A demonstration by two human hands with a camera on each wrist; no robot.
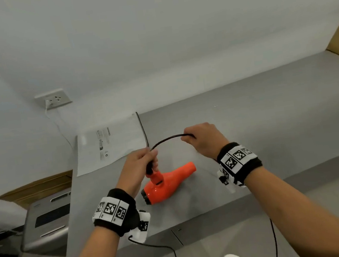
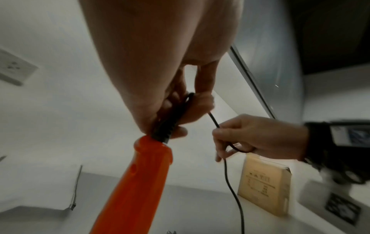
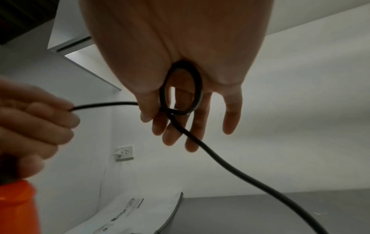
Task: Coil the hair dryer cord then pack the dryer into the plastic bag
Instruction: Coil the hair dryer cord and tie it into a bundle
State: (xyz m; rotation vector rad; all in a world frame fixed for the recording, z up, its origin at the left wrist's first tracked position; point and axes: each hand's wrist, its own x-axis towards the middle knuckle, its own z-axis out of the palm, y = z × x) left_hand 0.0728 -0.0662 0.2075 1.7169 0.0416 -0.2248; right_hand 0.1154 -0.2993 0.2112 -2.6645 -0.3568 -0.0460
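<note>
The flat clear plastic bag (image 1: 110,145) lies left on the grey counter (image 1: 271,114). The left hand (image 1: 141,165), fingers clamped on the thin black cord (image 1: 170,138) where it leaves the orange plastic hair dryer (image 1: 168,185), should anchor firmly; the right hand (image 1: 203,141), thumb pinching a small loop against its fingers, should feed even, untwisted loops leftward

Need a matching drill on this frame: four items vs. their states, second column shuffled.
Items:
1. left hand
2. right hand
3. plastic bag
4. wall socket

States:
A. lies flat on the counter
B. has a white plug in it
C. grips the cord where it leaves the hair dryer handle
D. holds a small loop of cord

Pairs: 1-C, 2-D, 3-A, 4-B
</note>
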